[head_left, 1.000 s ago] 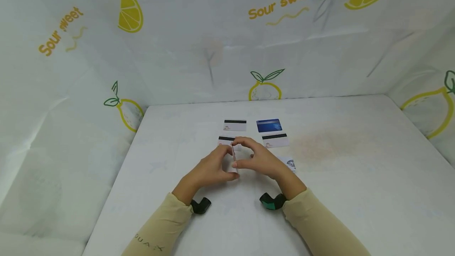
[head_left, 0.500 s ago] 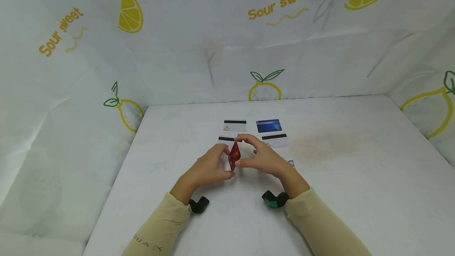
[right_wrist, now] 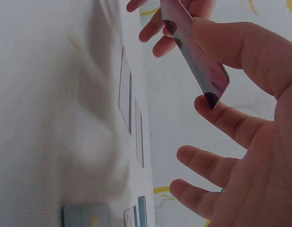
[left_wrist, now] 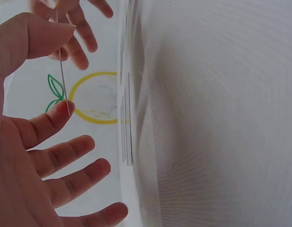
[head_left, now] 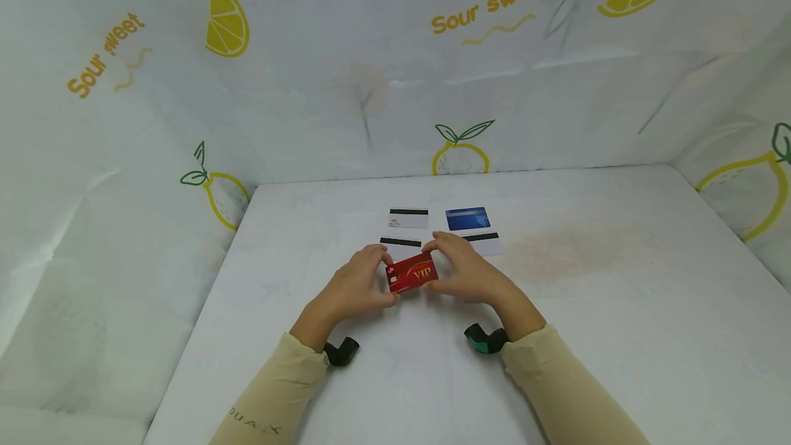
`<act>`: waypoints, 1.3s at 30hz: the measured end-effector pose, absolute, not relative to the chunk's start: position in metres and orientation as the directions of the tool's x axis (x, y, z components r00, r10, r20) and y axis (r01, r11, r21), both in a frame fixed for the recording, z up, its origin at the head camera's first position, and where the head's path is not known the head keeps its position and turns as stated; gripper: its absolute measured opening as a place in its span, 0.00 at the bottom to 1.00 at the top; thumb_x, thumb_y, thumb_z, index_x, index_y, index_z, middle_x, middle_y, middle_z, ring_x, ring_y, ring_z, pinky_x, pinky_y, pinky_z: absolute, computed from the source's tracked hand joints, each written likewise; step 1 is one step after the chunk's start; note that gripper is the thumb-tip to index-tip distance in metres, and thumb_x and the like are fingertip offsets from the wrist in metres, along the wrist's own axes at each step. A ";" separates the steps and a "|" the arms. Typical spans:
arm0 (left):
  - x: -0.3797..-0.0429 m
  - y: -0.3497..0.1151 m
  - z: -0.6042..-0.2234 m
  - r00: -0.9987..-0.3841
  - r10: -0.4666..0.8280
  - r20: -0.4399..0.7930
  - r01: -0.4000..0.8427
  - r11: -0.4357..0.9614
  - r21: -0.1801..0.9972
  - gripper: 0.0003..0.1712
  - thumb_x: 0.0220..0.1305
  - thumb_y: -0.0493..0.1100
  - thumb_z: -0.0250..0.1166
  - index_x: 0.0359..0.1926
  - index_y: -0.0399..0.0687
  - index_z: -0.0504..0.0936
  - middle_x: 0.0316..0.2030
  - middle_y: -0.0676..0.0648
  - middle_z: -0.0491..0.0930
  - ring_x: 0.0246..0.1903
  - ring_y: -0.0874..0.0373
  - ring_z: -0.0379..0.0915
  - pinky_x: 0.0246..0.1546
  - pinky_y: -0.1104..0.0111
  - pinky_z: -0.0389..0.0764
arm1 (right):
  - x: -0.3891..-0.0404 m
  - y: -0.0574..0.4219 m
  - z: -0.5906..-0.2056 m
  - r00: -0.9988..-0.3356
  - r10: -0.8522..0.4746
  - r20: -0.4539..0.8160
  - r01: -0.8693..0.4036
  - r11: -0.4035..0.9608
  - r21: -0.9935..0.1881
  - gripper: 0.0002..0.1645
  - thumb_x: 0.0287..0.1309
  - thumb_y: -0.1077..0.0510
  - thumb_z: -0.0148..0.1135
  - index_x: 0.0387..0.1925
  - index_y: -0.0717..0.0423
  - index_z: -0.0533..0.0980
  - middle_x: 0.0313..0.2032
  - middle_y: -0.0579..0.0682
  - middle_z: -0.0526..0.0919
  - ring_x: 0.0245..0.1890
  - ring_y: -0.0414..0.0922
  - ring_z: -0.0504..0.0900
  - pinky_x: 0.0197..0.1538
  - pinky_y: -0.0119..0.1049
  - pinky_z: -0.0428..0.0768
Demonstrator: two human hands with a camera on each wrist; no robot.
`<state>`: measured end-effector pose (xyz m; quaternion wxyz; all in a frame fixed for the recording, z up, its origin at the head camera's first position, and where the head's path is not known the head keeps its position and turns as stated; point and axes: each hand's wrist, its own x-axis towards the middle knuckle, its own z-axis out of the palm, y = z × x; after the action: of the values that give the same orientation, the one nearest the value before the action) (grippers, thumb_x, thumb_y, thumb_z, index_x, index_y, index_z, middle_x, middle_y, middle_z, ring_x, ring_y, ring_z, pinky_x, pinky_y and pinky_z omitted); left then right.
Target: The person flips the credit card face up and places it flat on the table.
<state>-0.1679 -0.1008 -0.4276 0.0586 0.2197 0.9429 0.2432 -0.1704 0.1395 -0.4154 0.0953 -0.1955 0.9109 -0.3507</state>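
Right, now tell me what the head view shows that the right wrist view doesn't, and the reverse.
Head only: readable VIP lettering on the red card and the beige sleeves.
Right wrist only: a fifth lying card at lower left.
Both: the left hand and right hand holding the red card, four lying cards, the table.

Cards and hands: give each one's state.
Red VIP card: held off the table, face toward head camera
Left hand: pinching its left end
Right hand: pinching its right end
Far left white card: flat, stripe up
Near left white card: flat, stripe up, partly hidden
Near right white card: flat, stripe up, partly hidden
Blue card: flat, uncovered
Grey card, right wrist view: flat, partly cropped
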 end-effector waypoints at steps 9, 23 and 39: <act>-0.171 -0.105 -0.429 -0.876 0.481 0.045 0.453 0.787 0.419 0.25 0.45 0.52 0.73 0.46 0.52 0.78 0.64 0.44 0.71 0.67 0.47 0.62 0.62 0.46 0.69 | -0.169 0.140 -0.415 -0.911 -0.400 -0.104 -0.280 0.782 -0.557 0.35 0.45 0.42 0.75 0.56 0.44 0.76 0.71 0.59 0.64 0.72 0.60 0.56 0.65 0.71 0.58; -0.171 -0.106 -0.430 -0.869 0.490 0.064 0.473 0.787 0.396 0.26 0.45 0.49 0.75 0.46 0.50 0.78 0.62 0.43 0.72 0.66 0.46 0.63 0.60 0.45 0.70 | -0.168 0.136 -0.420 -0.909 -0.400 -0.117 -0.284 0.800 -0.528 0.33 0.46 0.46 0.75 0.56 0.42 0.76 0.72 0.57 0.63 0.74 0.62 0.51 0.66 0.74 0.49; -0.170 -0.110 -0.429 -0.890 0.443 -0.104 0.372 0.839 0.397 0.28 0.51 0.51 0.74 0.54 0.50 0.80 0.67 0.44 0.67 0.69 0.46 0.57 0.62 0.34 0.60 | -0.168 0.129 -0.429 -0.910 -0.400 -0.108 -0.304 0.821 -0.483 0.32 0.45 0.43 0.76 0.55 0.43 0.80 0.68 0.59 0.68 0.72 0.64 0.56 0.70 0.66 0.54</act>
<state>-0.1702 -0.1099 -0.4294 0.0962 0.2135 0.9541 0.1867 -0.1677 0.1288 -0.4288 0.1029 -0.1856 0.9486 -0.2346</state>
